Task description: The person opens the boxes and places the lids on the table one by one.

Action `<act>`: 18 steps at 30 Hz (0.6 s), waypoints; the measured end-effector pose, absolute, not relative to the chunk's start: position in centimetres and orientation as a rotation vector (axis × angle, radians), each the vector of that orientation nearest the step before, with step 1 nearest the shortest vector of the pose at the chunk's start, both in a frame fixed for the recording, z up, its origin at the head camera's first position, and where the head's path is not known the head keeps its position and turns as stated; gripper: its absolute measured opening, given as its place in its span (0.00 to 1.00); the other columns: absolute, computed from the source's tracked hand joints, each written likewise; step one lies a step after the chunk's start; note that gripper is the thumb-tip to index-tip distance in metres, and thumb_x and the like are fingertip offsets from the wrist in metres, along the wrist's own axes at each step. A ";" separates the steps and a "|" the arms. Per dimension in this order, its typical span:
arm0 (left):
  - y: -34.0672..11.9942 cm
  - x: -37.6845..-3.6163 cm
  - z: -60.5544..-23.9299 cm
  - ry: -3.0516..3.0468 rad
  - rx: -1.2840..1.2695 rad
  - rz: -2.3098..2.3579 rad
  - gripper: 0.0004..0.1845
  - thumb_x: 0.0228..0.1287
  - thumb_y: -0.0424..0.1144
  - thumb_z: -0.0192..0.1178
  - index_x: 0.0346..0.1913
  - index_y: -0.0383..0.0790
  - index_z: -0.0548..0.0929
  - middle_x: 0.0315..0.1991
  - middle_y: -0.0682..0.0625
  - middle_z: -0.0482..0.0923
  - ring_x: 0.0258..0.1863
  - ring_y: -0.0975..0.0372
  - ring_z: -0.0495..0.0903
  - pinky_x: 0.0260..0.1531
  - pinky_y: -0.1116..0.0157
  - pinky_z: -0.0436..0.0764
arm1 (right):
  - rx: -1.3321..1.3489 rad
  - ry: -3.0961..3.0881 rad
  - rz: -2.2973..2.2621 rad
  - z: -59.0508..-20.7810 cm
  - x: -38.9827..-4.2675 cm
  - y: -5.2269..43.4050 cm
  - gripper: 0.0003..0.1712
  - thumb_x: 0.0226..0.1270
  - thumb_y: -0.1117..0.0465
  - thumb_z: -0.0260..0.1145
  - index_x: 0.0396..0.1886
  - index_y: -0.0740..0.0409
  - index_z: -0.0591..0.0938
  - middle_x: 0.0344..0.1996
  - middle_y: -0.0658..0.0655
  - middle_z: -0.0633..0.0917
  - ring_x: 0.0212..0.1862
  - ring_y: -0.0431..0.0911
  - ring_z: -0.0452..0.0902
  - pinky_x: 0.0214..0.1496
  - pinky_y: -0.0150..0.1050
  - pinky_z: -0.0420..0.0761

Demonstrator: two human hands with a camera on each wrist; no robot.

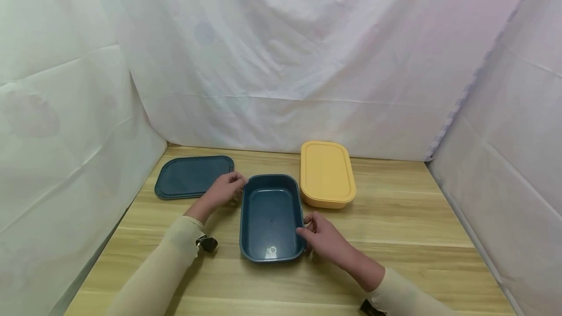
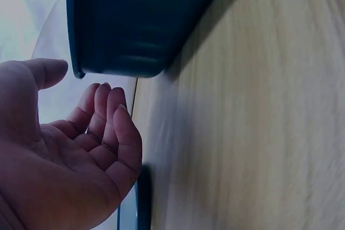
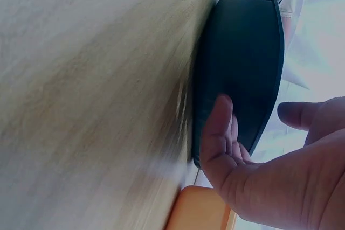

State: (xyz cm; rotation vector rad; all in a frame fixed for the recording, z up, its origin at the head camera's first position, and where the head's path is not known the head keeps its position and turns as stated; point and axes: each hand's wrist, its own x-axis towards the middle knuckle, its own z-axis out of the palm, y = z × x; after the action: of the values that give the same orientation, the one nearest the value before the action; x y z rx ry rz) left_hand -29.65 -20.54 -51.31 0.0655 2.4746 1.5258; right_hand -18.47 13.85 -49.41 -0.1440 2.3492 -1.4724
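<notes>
Container (image 1: 270,223), one: dark blue, rectangular with rounded corners, open-topped, its inside bare to view; upright at the middle of the desk (image 1: 417,228), long sides running near to far, a small bright glint on its floor toward the near end. Left hand (image 1: 219,191), one: at the container's far left corner, palm turned toward it, fingers loosely bent, thumb well parted from them and nothing between; the left wrist view shows thumb and fingertips just beside the rim, apart from the wall. Right hand (image 1: 329,243), one: at the right long side, toward the near end, thumb at rim height and fingers curved low alongside the outer wall, with a wide space between them; whether the fingertips touch the wall cannot be told. Lid (image 1: 190,177), one: dark blue, rounded rectangle, flat on the desk at the far left, partly behind the left hand. Box (image 1: 327,203), one: yellow, far right of the container and just beside it, with its matching yellow cover (image 1: 327,169) in place. Sleeves (image 1: 160,267), two: cream, each with a black device (image 1: 206,244) at the wrist. Cloth (image 1: 281,62): pale, creased, hung at the far, left and right sides.
</notes>
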 end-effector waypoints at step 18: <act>-19.4 -29.5 -51.6 2.443 -0.025 1.635 0.16 0.87 0.48 0.55 0.55 0.40 0.85 0.40 0.45 0.78 0.36 0.51 0.80 0.36 0.55 0.81 | -0.125 2.058 -1.572 -49.6 -18.1 14.7 0.06 0.82 0.62 0.61 0.42 0.60 0.74 0.28 0.62 0.85 0.26 0.50 0.84 0.25 0.41 0.83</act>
State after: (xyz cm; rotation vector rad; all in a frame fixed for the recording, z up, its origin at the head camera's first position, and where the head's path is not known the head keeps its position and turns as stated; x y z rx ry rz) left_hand -29.46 -19.39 -51.56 -0.0247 2.4432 1.6346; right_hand -18.10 14.66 -49.58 -0.1254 2.0584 -1.5721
